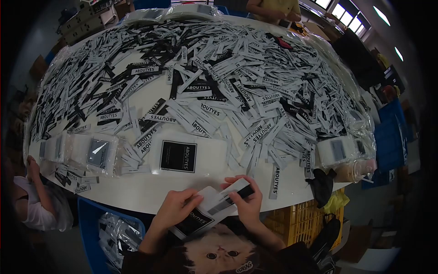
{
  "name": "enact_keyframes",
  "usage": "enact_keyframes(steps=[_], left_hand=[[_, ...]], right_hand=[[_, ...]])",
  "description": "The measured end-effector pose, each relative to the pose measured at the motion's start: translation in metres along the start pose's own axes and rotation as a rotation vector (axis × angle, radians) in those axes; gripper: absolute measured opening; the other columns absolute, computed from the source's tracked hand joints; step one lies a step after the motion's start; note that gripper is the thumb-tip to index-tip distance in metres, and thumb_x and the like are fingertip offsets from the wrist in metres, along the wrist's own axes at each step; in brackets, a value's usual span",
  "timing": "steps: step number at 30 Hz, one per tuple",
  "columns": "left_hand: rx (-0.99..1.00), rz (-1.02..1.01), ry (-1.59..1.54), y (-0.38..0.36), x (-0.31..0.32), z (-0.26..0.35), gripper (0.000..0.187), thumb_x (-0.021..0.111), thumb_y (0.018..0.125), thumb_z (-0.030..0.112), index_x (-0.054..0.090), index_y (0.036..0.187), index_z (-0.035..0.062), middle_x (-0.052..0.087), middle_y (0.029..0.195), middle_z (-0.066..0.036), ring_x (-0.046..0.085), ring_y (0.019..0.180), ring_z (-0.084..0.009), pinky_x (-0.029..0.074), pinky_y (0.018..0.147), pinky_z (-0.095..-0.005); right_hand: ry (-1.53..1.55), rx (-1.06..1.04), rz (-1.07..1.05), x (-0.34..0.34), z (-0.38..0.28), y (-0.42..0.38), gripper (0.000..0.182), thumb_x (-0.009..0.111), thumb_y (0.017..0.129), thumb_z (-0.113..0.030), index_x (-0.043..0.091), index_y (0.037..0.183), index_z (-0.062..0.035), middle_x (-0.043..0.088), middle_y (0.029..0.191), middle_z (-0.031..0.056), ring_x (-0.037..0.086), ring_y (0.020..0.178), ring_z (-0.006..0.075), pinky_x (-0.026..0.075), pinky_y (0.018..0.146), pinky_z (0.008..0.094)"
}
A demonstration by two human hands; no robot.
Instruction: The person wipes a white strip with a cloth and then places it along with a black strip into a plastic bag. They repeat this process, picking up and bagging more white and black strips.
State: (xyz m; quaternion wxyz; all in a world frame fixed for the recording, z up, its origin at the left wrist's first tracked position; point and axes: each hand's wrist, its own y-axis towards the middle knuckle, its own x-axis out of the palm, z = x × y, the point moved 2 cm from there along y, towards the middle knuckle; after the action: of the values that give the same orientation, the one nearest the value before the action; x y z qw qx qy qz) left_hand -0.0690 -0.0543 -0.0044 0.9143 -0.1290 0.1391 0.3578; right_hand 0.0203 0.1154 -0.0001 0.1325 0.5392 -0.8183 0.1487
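Close to my body, my left hand (178, 208) pinches the upper edge of a white packet (196, 221) with a black ABOUTYES label. The packet tilts below the table's near edge. In my right hand (248, 203), thumb on top, are flat white-and-black strips (226, 200), which overlap the packet's upper right side. Just beyond my hands, a second white packet (210, 153) with a black square label lies flat on the table. Printed strips (196, 128) lie loose beyond it.
A broad heap of black and white strips (269, 86) covers much of the white table (150, 192). Bagged packets (93, 153) lie at left, more (337, 150) at right beside a drink cup (349, 172). Below are a blue bin (86, 228) and yellow crate (296, 223). Other people (273, 9) are around.
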Motion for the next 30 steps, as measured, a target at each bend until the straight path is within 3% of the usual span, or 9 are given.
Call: enact_keyframes(steps=[2,4,7,9,13,15,19,22,30], left_hand=[[0.050,0.032,-0.012,0.000,-0.003,0.008,0.016,0.057,0.086,0.016,0.062,0.088,0.0006,0.056,0.062,-0.016,0.058,0.052,-0.0269,0.044,0.051,-0.0304],[0.049,0.032,-0.001,0.000,-0.001,0.008,0.015,0.057,0.086,0.016,0.062,0.089,0.0014,0.057,0.064,-0.016,0.057,0.053,-0.0278,0.044,0.051,-0.0305],[0.089,-0.008,0.026,-0.001,-0.001,0.012,0.015,0.057,0.086,0.016,0.062,0.090,0.0024,0.057,0.067,-0.016,0.057,0.055,-0.0293,0.044,0.052,-0.0308],[0.123,-0.036,0.039,-0.002,0.000,0.015,0.015,0.057,0.086,0.015,0.062,0.090,0.0026,0.058,0.067,-0.016,0.056,0.056,-0.0299,0.044,0.053,-0.0312],[0.165,-0.145,0.059,-0.005,0.009,0.019,0.014,0.056,0.086,0.016,0.063,0.090,0.0036,0.058,0.068,-0.015,0.057,0.057,-0.0308,0.044,0.053,-0.0321],[0.168,-0.158,0.110,-0.005,0.012,0.021,0.014,0.057,0.085,0.016,0.063,0.090,0.0037,0.059,0.067,-0.014,0.056,0.057,-0.0309,0.044,0.053,-0.0321],[0.021,-0.158,0.030,-0.006,0.004,0.013,0.015,0.063,0.082,0.017,0.061,0.085,0.0024,0.056,0.062,-0.012,0.052,0.051,-0.0203,0.042,0.051,-0.0283],[-0.059,0.101,-0.235,-0.002,-0.004,0.001,0.018,0.067,0.079,0.016,0.059,0.081,-0.0003,0.054,0.060,-0.004,0.045,0.056,-0.0051,0.039,0.050,-0.0230],[-0.069,0.161,-0.631,0.008,0.009,0.002,0.013,0.061,0.084,0.010,0.063,0.089,-0.0023,0.063,0.081,-0.002,0.053,0.072,-0.0045,0.043,0.063,-0.0194]], right_hand=[[-0.305,-0.289,0.186,-0.017,-0.007,0.001,0.017,0.058,0.083,0.001,0.059,0.099,0.0029,0.066,0.094,0.0131,0.062,0.083,0.0158,0.047,0.074,0.0252],[-0.602,-0.333,0.113,-0.020,-0.017,0.000,0.016,0.059,0.083,-0.001,0.062,0.098,0.0025,0.067,0.090,0.0104,0.062,0.076,0.0129,0.047,0.067,0.0230],[-0.787,-0.151,-0.174,-0.019,-0.023,-0.001,0.016,0.058,0.084,-0.005,0.062,0.097,0.0041,0.066,0.085,0.0089,0.059,0.070,0.0093,0.046,0.062,0.0225],[-0.307,0.347,-0.505,-0.027,-0.011,-0.001,0.018,0.058,0.086,-0.008,0.063,0.100,0.0032,0.061,0.071,0.0013,0.048,0.060,0.0065,0.040,0.055,0.0217],[-0.286,0.521,-0.683,-0.024,0.000,0.004,0.019,0.058,0.087,-0.012,0.064,0.096,0.0038,0.057,0.067,-0.0030,0.045,0.060,0.0044,0.039,0.054,0.0216],[-0.908,0.614,-0.794,-0.015,-0.001,0.008,0.028,0.056,0.089,-0.023,0.063,0.099,0.0022,0.056,0.071,-0.0027,0.044,0.062,0.0037,0.037,0.053,0.0202],[-0.640,0.597,-0.675,-0.030,0.021,0.002,0.029,0.055,0.090,-0.025,0.063,0.095,0.0032,0.057,0.072,-0.0018,0.045,0.066,0.0035,0.037,0.056,0.0203],[0.021,0.270,-0.171,-0.034,0.014,0.008,0.024,0.057,0.089,-0.019,0.063,0.093,0.0034,0.059,0.074,-0.0013,0.049,0.069,0.0037,0.038,0.059,0.0188],[-0.146,0.192,-0.295,-0.007,0.014,0.017,0.016,0.061,0.084,-0.007,0.064,0.096,0.0035,0.064,0.085,0.0008,0.054,0.077,0.0045,0.044,0.067,0.0192]])
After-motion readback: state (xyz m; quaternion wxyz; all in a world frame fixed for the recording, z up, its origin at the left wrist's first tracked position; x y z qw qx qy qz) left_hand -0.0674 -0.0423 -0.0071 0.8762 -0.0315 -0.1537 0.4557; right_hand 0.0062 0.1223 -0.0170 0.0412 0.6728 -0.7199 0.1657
